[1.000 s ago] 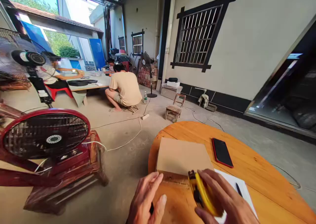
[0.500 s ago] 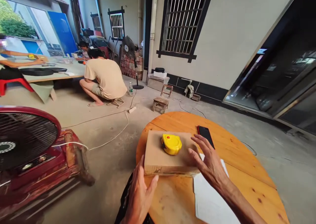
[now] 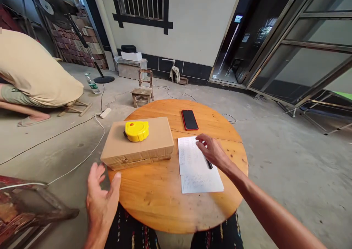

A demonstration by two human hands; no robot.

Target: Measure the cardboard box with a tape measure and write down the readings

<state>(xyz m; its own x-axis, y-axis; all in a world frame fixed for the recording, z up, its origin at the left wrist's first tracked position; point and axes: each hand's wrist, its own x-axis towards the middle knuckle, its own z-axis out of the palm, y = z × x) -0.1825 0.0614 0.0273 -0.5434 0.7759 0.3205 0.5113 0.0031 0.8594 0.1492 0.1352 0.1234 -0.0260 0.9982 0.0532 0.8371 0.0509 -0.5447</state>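
My left hand [image 3: 101, 194] is off the near left corner of a closed cardboard box [image 3: 148, 146], its fingers and thumb spread around air. On top of that box rests a yellow tape measure [image 3: 137, 131] with a red button. My right hand [image 3: 210, 150] hovers over sheets of paper [image 3: 189, 168] covered in writing, fingers loosely bent with a gap to the thumb. Beneath it a dark pen [image 3: 209, 164] lies on the paper, partly hidden by the hand.
A phone [image 3: 189, 119] with a red edge lies toward the far side of the round wooden table [image 3: 154, 201]. Beyond stand a small wooden chair [image 3: 142, 89] and a pedestal fan [image 3: 88, 47]. At left a person [image 3: 35, 69] crouches near a water bottle [image 3: 92, 83].
My view has turned right and down. My right hand has left the box's right side and moved over the paper. My left hand has drawn away from the box; the tape measure stays on top.
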